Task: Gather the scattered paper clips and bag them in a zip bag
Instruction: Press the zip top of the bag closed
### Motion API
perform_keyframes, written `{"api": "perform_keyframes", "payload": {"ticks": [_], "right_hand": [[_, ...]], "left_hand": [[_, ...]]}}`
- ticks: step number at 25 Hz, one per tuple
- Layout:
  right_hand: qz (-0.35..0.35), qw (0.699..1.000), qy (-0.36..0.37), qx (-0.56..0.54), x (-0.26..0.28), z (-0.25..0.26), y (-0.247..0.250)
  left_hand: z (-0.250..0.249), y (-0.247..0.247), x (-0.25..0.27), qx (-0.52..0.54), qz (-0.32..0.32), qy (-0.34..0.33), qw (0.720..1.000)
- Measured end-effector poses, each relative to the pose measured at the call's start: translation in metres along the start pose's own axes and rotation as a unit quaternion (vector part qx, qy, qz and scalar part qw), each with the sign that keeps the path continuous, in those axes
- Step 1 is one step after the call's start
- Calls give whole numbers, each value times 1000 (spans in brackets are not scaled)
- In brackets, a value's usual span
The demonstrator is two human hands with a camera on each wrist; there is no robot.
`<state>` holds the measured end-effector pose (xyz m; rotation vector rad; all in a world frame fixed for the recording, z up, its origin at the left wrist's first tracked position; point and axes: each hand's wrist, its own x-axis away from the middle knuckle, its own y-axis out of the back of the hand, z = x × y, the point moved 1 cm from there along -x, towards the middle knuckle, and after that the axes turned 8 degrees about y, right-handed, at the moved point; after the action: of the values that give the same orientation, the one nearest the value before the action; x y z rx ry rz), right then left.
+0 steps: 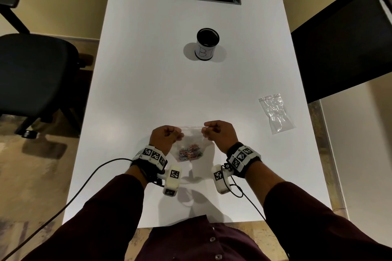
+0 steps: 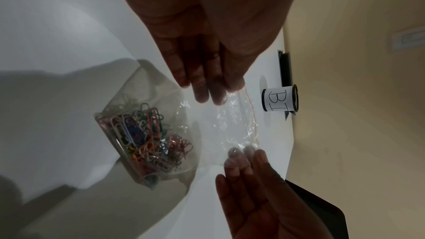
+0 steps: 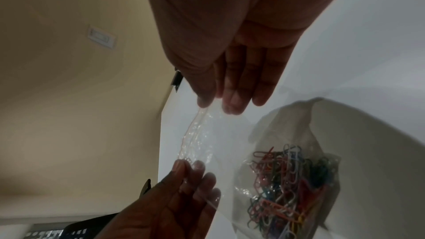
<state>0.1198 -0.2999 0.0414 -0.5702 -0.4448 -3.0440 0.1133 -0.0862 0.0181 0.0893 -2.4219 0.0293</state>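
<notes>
Head view: hands [image 1: 192, 135] pinching zip bag [image 1: 191, 144] top corners, paper clips [image 1: 190, 153] hanging low.

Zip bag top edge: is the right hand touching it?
Touching. Head view: right hand pinches the zip bag at its top corner.

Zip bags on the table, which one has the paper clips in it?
The zip bag pinched between both hands holds the paper clips; the empty bag lies to the right.

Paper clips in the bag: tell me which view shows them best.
The left wrist view: the paper clips fill the zip bag's bottom, close, colours distinct. The right wrist view shows them near too, but dimmer. The head view shows only a small coloured heap between the wrists.
</notes>
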Motion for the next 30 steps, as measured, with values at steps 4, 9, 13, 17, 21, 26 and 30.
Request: {"api": "perform_keyframes", "payload": {"ticks": [4, 9, 13, 17, 21, 26, 30], "right_hand": [[4, 1000, -17, 9, 2, -4, -2], [5, 999, -14, 31, 1, -11, -5], [-12, 1000, -13, 23, 1, -13, -11], [7, 998, -35, -45, 5, -5, -11], [11, 1000, -13, -18, 4, -5, -13], [-2, 1000, -3, -6, 2, -7, -14], [8, 1000, -2, -29, 7, -1, -15]], "left_hand": [[-4, -1, 3, -28, -10, -13, 999], [-1, -1, -1, -69, -28, -23, 997], [-1, -5, -1, -68, -39, -24, 997], [-1, -5, -1, -45, -20, -17, 999], [-3, -8, -1, -32, -4, -12, 999], [-7, -11, 4, -44, 3, -34, 998], [-8, -13, 6, -36, 10, -31, 999]]}}
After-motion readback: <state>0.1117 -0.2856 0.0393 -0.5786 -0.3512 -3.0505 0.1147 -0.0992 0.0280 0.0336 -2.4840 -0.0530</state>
